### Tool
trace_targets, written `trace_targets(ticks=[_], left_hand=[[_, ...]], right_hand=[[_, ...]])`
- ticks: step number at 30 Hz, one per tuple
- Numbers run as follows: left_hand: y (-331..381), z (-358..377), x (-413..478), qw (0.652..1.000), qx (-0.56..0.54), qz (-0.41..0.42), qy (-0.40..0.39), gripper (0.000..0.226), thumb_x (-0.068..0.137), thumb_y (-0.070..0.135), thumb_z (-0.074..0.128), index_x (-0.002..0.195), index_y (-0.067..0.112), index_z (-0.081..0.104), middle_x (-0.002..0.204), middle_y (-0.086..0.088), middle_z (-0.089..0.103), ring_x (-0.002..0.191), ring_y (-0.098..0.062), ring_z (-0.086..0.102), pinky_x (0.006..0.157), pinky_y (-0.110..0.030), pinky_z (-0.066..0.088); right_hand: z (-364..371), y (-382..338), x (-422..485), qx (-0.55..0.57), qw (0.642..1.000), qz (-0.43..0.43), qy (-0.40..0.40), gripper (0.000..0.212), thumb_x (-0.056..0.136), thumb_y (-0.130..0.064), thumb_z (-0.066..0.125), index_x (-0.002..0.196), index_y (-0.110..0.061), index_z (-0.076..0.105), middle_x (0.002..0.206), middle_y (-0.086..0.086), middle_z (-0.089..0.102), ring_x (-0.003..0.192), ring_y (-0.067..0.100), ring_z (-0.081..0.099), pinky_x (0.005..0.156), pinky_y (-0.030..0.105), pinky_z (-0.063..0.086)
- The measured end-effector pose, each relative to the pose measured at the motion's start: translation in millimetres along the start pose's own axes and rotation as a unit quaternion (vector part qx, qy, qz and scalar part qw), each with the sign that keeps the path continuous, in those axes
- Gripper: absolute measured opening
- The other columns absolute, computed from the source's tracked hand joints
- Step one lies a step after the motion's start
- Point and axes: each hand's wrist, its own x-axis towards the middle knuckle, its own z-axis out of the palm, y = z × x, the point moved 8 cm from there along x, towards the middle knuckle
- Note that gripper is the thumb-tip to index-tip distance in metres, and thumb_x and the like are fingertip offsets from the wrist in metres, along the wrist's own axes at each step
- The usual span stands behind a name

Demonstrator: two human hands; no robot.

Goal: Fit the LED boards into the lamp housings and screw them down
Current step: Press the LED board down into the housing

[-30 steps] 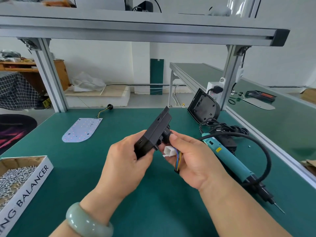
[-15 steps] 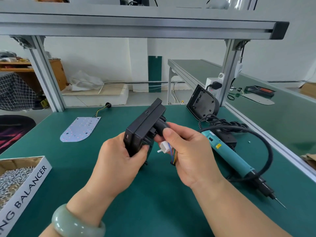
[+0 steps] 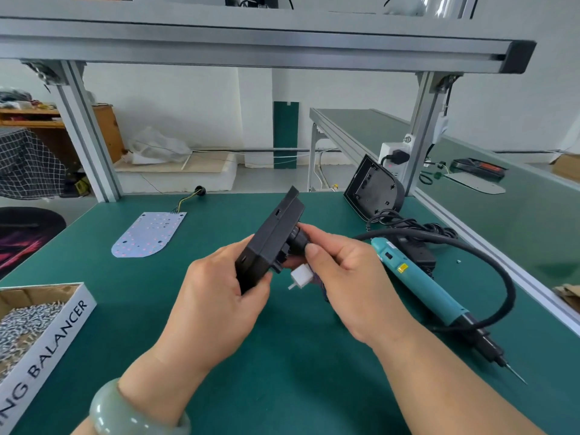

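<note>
A person's two bare hands work above a dark green bench mat (image 3: 288,381). The left hand (image 3: 216,296), with a pale green stone bangle (image 3: 125,414) at the wrist, grips the lower end of a flat, rectangular black plastic lamp housing (image 3: 271,238), held tilted on edge in the air. The right hand (image 3: 354,284) pinches a round black fitting (image 3: 298,243) on the housing's back between thumb and fingers. A small white plastic connector (image 3: 302,275) hangs just below that fitting.

At the far left of the mat lies a flat, pale LED board (image 3: 147,235) with one rounded end and thin wires at the other, well apart from the hands. A second black lamp housing (image 3: 372,193) leans upright near a metal post at the back right.

An open white cardboard box (image 3: 59,343) printed "BALANCER" sits at the near left, holding a heap of small silver screws (image 3: 22,328). A teal electric screwdriver (image 3: 417,284) with a thick black cable lies at the right.
</note>
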Motion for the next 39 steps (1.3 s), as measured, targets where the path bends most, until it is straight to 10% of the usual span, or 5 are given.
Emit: trace_targets(ticks=[8, 16, 30, 33, 39], left_hand=[[0, 6, -4, 0.999, -0.032, 0.008, -0.041, 0.054, 0.076, 0.022, 0.055, 0.101, 0.068, 0.046, 0.057, -0.006, 0.044, 0.044, -0.010, 0.032, 0.039, -0.012, 0.029], [16, 14, -9, 0.993, 0.024, 0.068, -0.093, 0.068, 0.066, 0.001, 0.048, 0.121, 0.041, 0.049, 0.084, 0.033, 0.058, 0.064, 0.008, 0.050, 0.058, 0.001, 0.035], [-28, -8, 8, 0.987, -0.141, -0.081, -0.011, 0.054, 0.074, 0.054, 0.058, 0.126, 0.044, 0.050, 0.125, 0.029, 0.056, 0.111, 0.010, 0.052, 0.091, -0.011, 0.040], [-49, 10, 13, 0.979, -0.094, -0.097, -0.153, 0.071, 0.078, 0.039, 0.072, 0.140, 0.038, 0.037, 0.138, 0.023, 0.047, 0.128, 0.006, 0.041, 0.107, -0.022, 0.033], [-91, 15, 9, 0.915, -0.320, -0.234, -0.079, 0.012, 0.064, 0.020, 0.077, 0.064, 0.022, 0.066, 0.062, 0.005, 0.063, 0.053, -0.009, 0.054, 0.052, -0.016, 0.047]], right_hand=[[-2, 3, -1, -0.122, 0.992, 0.019, 0.033, 0.027, 0.100, -0.019, 0.045, 0.084, -0.028, 0.065, 0.070, -0.011, 0.070, 0.058, 0.013, 0.065, 0.055, 0.026, 0.054], [1, -6, -7, -0.327, 0.943, -0.054, 0.028, 0.020, 0.094, -0.011, 0.047, 0.080, -0.008, 0.061, 0.064, 0.006, 0.064, 0.058, 0.023, 0.057, 0.056, 0.038, 0.047], [-12, 21, 11, 0.190, 0.979, 0.064, 0.035, 0.022, 0.096, -0.003, 0.048, 0.089, -0.012, 0.068, 0.060, 0.004, 0.059, 0.046, 0.012, 0.050, 0.045, 0.022, 0.043], [-1, 11, 9, 0.210, 0.977, 0.028, -0.032, 0.020, 0.084, -0.010, 0.051, 0.082, -0.018, 0.069, 0.055, -0.001, 0.055, 0.041, 0.008, 0.046, 0.043, 0.018, 0.042], [-17, -3, 9, -0.129, 0.988, -0.074, -0.037, 0.051, 0.088, 0.006, 0.035, 0.099, -0.038, 0.057, 0.102, -0.015, 0.060, 0.090, 0.006, 0.061, 0.080, 0.024, 0.045]])
